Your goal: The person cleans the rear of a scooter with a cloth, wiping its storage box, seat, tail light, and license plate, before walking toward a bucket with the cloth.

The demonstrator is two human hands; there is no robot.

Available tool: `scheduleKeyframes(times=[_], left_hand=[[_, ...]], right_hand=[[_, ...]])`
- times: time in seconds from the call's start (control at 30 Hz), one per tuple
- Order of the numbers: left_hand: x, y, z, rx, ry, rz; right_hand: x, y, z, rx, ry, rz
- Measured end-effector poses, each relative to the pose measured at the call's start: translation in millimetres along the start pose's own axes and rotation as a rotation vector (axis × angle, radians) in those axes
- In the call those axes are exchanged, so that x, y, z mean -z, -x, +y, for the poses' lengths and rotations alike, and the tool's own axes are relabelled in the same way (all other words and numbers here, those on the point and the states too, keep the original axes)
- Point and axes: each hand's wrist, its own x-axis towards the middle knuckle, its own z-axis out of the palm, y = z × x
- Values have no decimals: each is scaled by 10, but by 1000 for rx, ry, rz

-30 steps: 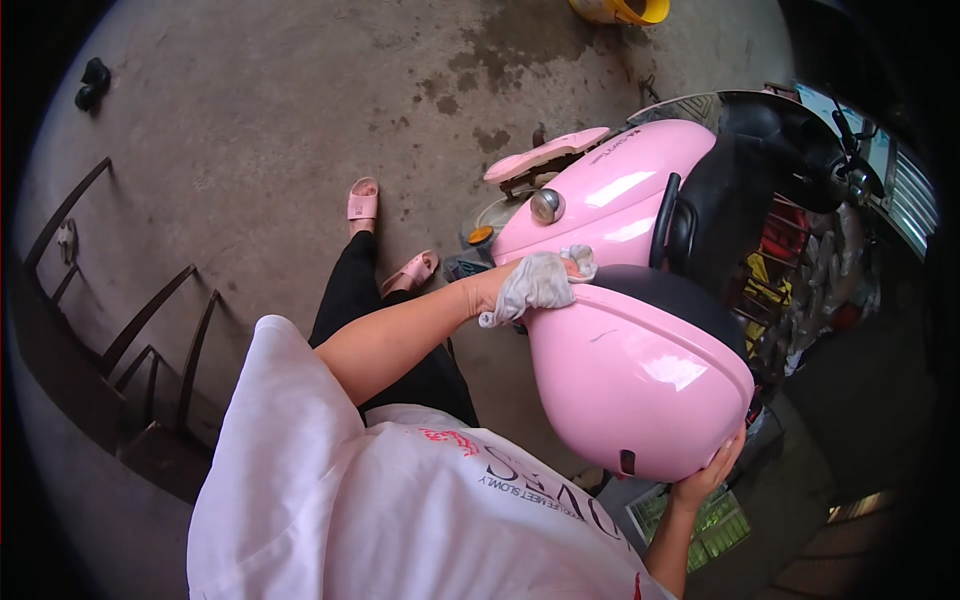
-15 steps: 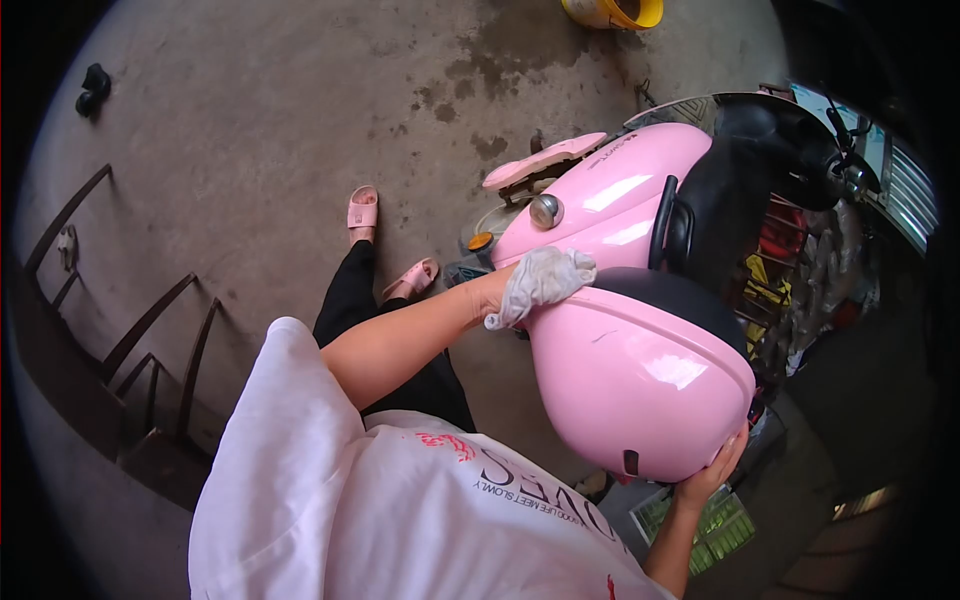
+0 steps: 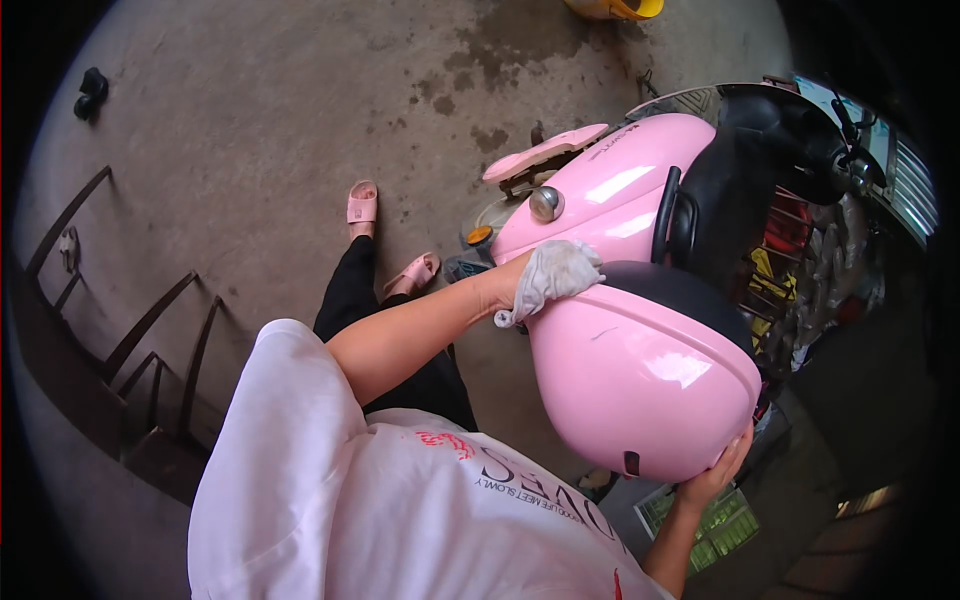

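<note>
Pink storage box (image 3: 640, 390) is sitting at the near end of a pink scooter (image 3: 620, 180), beside a black rail (image 3: 664, 215) and hiding part of the bodywork behind it. Beyond the rail, a black seat (image 3: 738, 215) is stretching toward the dark handlebar area. A round silver fitting (image 3: 546, 204) is jutting from the scooter's side, and an orange reflector (image 3: 480, 235) is showing lower down. Past the seat, red and yellow items are crowding against clear-wrapped bundles (image 3: 835, 265). A yellow bucket (image 3: 612, 8) is standing at the top edge, near dark damp patches on the concrete floor (image 3: 270, 130). Dark furniture legs (image 3: 150, 322) are poking up on the far left, well apart from the scooter, and black footwear (image 3: 91, 95) is lying above them.

The box is bulging smoothly, its glossy shell catching bright highlights. A raised rim is curving round it below a black pad (image 3: 680, 298); a thin dark scratch is marking the shell, and a small dark slot (image 3: 631, 463) is showing near the bottom.

The left hand (image 3: 514, 281) is pressing a greyish cloth (image 3: 558, 276) to the rim's near corner; cloth is covering its fingers, so I cannot tell their state. The right hand (image 3: 716, 474) is bracing the lower side, fingers lying extended along the shell.
</note>
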Motion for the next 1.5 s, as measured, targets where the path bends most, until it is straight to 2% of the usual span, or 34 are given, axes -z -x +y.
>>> scheduleKeyframes(times=[0.07, 0.1, 0.17, 0.3, 0.37, 0.4, 0.47, 0.5, 0.57, 0.6, 0.67, 0.7, 0.77, 0.8, 0.87, 0.9, 0.93, 1.0, 1.03, 1.1, 1.13, 1.2, 1.23, 1.27, 1.43, 1.5], left_hand=[[33, 128, 190, 168, -174, -55], [21, 172, 219, 168, -175, -55], [4, 213, 259, 319, 123, -1], [0, 94, 250, 235, 122, 20], [22, -25, 76, -53, -578, -124], [-3, -28, 8, -48, -577, -124], [-85, -52, -71, 158, 213, 89], [-76, -67, 42, 154, 215, 85], [25, -13, 301, -118, -548, -151], [28, 76, 310, -117, -549, -147], [-2, 220, 298, 149, -39, -8], [27, 196, 287, 149, -41, -11], [88, 146, 259, 292, -20, -121], [55, 117, 218, 292, -19, -120], [-64, 71, 84, 202, 156, 67], [-20, 76, -14, 104, -37, -28], [-63, 100, -9, 106, -33, -28], [-148, 135, 33, -3, -106, 135], [-178, 84, 311, -4, -105, 133], [-178, 11, 841, 656, -159, 111], [-128, 64, 701, 652, -164, 114], [-22, 181, 341, 602, 333, 156], [24, 186, 272, 562, 343, 111], [51, 171, 199, 564, 343, 111], [-13, -35, 233, 182, -51, -47], [12, 10, 443, 124, -104, -57]], right_hand=[[-12, -4, -19, 1, -5, -7], [-7, -5, -20, 1, -9, -14], [-4, 3, 2, -12, -24, -2], [-13, 13, 28, -17, -32, 40], [0, 4, 41, -26, -16, 31], [0, 8, 44, -32, -5, 26], [14, 15, 71, -22, -2, 24], [21, 7, 73, -9, -2, 22], [-3, -1, 20, -6, -4, 17], [-4, -1, 8, -9, -5, 7], [3, 0, 29, -10, -14, 5], [5, 4, 41, -11, -21, 7], [9, 15, 41, -11, -24, 18], [-9, 8, 36, -10, -28, 27], [-28, 3, 34, -23, -33, 31], [-6, 13, 25, -36, -33, 37], [5, 13, 22, -38, -30, 36], [-6, 12, 26, -25, -9, 32], [8, 13, 25, -25, -8, 36], [24, -3, 25, 7, 39, -8], [16, -11, 18, 12, 35, -7], [-6, -2, 1, 4, 15, 3], [1, 1, 15, 3, 15, 3], [7, 3, 37, 7, 12, 15], [0, 13, 18, -31, -23, 35], [-9, 3, 24, -9, -17, 18]])
